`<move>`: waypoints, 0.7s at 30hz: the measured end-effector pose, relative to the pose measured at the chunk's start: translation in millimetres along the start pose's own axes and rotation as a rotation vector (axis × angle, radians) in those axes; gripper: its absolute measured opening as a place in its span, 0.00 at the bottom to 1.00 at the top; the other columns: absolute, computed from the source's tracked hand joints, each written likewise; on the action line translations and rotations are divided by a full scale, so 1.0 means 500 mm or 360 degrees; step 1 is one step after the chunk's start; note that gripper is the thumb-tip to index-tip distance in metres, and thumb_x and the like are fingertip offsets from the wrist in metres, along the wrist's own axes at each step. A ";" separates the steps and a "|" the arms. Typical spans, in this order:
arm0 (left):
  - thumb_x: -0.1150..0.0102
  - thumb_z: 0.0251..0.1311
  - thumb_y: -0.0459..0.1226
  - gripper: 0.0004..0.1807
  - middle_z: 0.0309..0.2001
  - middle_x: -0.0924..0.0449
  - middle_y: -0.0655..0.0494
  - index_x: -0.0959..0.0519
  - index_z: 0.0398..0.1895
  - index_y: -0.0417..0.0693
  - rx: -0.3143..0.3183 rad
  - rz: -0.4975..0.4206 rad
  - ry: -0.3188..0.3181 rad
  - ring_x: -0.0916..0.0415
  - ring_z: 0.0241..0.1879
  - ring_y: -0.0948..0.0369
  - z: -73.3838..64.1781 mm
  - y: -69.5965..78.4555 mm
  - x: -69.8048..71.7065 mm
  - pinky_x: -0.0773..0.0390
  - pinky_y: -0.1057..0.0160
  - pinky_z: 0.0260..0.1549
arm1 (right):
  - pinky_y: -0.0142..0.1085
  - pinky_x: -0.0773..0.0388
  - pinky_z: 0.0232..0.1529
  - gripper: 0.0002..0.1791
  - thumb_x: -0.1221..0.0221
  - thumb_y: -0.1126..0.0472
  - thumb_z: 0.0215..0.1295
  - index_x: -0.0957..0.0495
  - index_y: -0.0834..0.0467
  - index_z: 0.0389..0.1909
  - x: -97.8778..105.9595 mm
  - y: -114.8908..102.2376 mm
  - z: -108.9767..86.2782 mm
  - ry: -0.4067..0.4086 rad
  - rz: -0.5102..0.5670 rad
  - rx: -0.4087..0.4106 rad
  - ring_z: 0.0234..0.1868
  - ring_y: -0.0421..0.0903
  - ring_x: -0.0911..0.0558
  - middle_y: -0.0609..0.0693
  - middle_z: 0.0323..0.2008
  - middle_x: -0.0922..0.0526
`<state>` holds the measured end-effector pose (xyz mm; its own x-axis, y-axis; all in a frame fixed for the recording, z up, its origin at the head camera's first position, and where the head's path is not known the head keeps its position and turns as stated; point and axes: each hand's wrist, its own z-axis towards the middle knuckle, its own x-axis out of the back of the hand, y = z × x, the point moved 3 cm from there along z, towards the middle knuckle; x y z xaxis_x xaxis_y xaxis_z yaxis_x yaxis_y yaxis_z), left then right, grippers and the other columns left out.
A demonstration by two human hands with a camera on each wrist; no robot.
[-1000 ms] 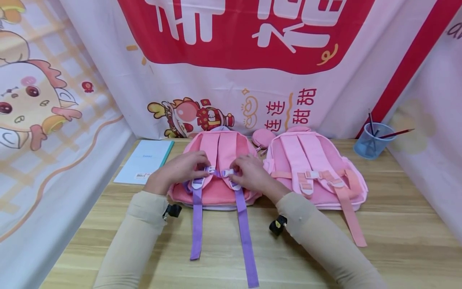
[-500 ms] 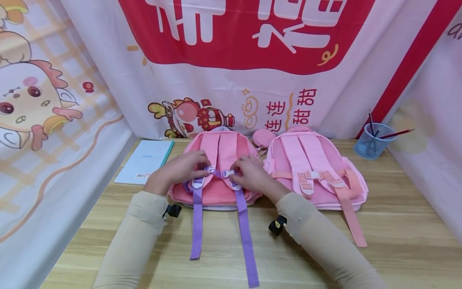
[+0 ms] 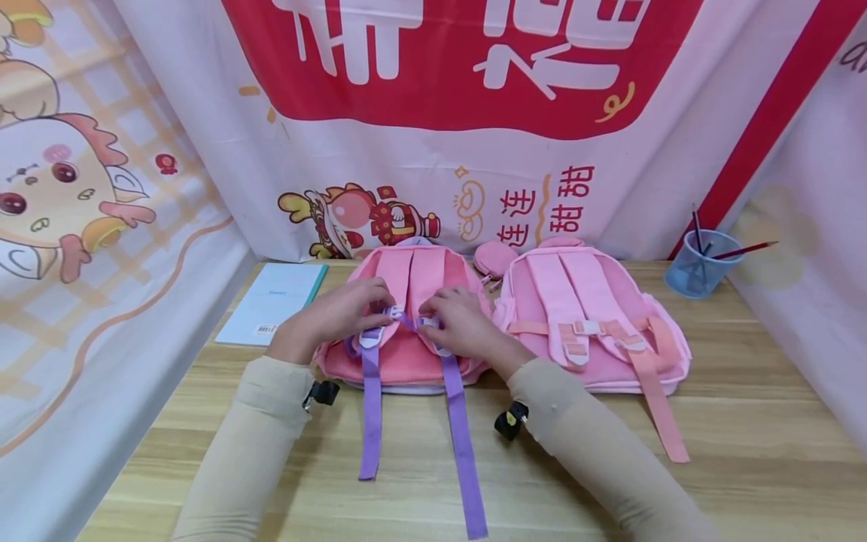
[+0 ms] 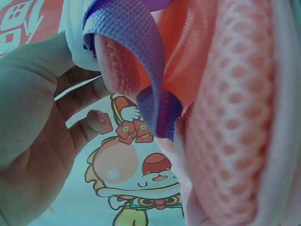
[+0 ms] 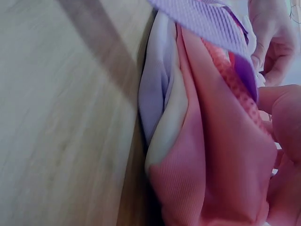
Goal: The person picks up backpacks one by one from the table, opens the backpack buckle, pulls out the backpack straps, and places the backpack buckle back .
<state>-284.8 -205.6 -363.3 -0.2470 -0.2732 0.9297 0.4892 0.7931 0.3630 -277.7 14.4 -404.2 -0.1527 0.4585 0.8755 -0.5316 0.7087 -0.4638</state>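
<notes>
A pink backpack (image 3: 406,367) lies straps up on the table in front of me. My left hand (image 3: 336,309) pinches a white buckle piece (image 3: 396,311) on its purple chest strap. Opposite, my right hand (image 3: 467,322) grips the other white buckle piece (image 3: 430,323), partly covered by its fingers. Purple webbing runs between the two pieces. Two long purple strap tails (image 3: 371,421) hang toward me from white adjusters. In the left wrist view, purple webbing (image 4: 136,33) loops beside the pink mesh (image 4: 235,122). The right wrist view shows the bag's folded side (image 5: 225,155).
A second pink backpack (image 3: 542,346) with a peach strap lies to the right, a small round pink pouch (image 3: 494,258) between the bags. A notebook (image 3: 271,297) lies at the back left. At the back right stands a blue mesh cup (image 3: 698,275) with pencils.
My right hand has shifted slightly left, toward my left hand, with its buckle piece. The left hand's buckle piece has risen a little. The left purple tail has moved slightly.
</notes>
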 end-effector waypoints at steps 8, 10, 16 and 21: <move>0.31 0.73 0.42 0.12 0.53 0.18 0.57 0.14 0.56 0.53 0.0017 -0.0010 0.0022 0.21 0.49 0.57 -0.008 0.002 0.015 0.16 0.54 0.54 | 0.53 0.35 0.65 0.22 0.30 0.47 0.73 0.14 0.53 0.61 -0.016 -0.025 0.022 -0.0025 0.0020 0.0016 0.62 0.54 0.28 0.52 0.61 0.17; 0.32 0.74 0.40 0.12 0.53 0.18 0.57 0.14 0.57 0.53 0.0023 -0.0018 0.0032 0.21 0.50 0.57 -0.008 0.000 0.018 0.15 0.53 0.56 | 0.53 0.34 0.65 0.22 0.31 0.47 0.73 0.14 0.54 0.62 -0.018 -0.029 0.027 -0.0035 0.0043 0.0004 0.62 0.54 0.28 0.52 0.61 0.17; 0.33 0.74 0.36 0.12 0.54 0.18 0.56 0.15 0.57 0.52 0.0022 -0.0030 0.0076 0.22 0.53 0.55 -0.012 -0.005 0.024 0.17 0.49 0.61 | 0.53 0.35 0.69 0.19 0.33 0.49 0.76 0.14 0.53 0.61 -0.025 -0.032 0.042 -0.0053 0.0145 -0.0060 0.63 0.52 0.27 0.50 0.59 0.15; 0.35 0.75 0.35 0.10 0.53 0.18 0.55 0.16 0.56 0.51 -0.0023 -0.0023 0.0118 0.23 0.52 0.55 -0.015 -0.009 0.027 0.19 0.50 0.59 | 0.51 0.34 0.70 0.15 0.34 0.51 0.77 0.13 0.53 0.56 -0.031 -0.030 0.050 -0.0011 0.0268 -0.0045 0.59 0.50 0.24 0.49 0.51 0.12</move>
<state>-283.8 -217.0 -351.6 -0.1918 -0.3244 0.9263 0.4980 0.7811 0.3767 -288.1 -16.5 -407.4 -0.2431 0.5683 0.7861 -0.4746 0.6371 -0.6073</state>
